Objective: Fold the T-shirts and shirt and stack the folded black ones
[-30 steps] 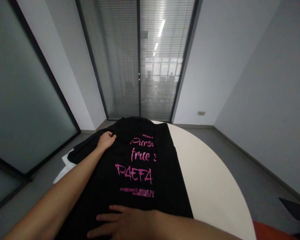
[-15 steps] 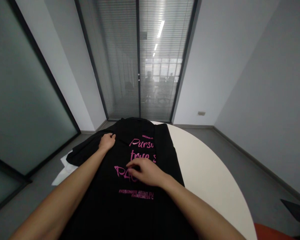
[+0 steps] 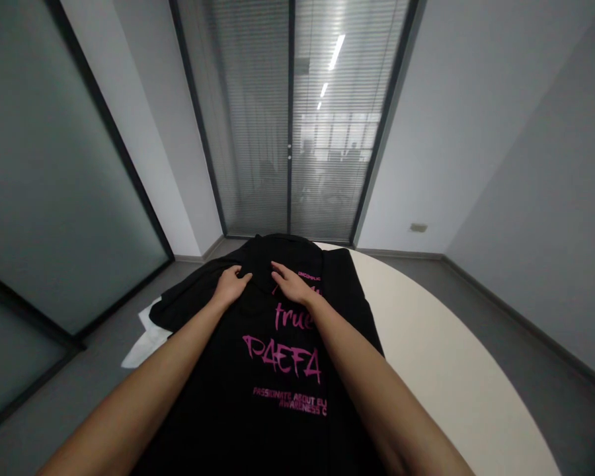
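A black T-shirt (image 3: 228, 410) with pink lettering lies spread on the table, its right side turned inward so that the print is cut off along a straight edge. My left hand (image 3: 231, 287) rests on the shirt's upper left part, thumb and fingers apart. Just right of it, my right hand (image 3: 292, 285) reaches over the upper print with its fingers stretched out, covering some letters. Neither hand visibly grips cloth; whether the right fingertips touch the shirt I cannot tell.
The table (image 3: 426, 350) has a pale top with a rounded right edge. White cloth or paper (image 3: 146, 347) sticks out under the shirt's left side. Beyond the table stand glass panels with blinds (image 3: 327, 165); a frosted panel (image 3: 79, 185) is on the left.
My right hand has moved up the shirt from the large lettering to beside my left hand. The left thumb and fingers have parted. The view has shifted slightly left.
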Demonstrator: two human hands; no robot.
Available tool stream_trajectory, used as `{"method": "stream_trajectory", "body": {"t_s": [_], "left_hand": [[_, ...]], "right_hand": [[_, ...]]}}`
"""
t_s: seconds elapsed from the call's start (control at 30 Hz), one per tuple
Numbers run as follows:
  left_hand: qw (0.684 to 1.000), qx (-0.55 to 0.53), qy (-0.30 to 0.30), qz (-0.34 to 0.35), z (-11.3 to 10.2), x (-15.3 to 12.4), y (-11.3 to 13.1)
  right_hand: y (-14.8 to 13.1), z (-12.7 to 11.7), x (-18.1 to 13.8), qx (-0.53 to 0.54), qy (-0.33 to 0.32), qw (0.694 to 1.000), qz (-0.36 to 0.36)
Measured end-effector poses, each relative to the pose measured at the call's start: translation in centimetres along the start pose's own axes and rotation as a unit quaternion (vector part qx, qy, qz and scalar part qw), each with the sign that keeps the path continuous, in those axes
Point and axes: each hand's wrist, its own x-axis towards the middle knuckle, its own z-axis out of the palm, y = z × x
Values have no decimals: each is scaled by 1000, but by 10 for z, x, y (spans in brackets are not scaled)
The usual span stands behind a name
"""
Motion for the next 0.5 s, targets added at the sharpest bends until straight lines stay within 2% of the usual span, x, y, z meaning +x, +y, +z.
{"method": "stream_trajectory", "body": {"t_s": [0.17,0.33,0.5], "left_hand": [[998,11,9,61,2,-12,26],[991,13,-35,131,17,-31,54],[982,12,-80,171,33,-47,71]], "right_hand": [[0,12,23,50,35,996,67],[-5,-6,40,105,68,983,132],[-5,-23,41,153,72,968,185]]}}
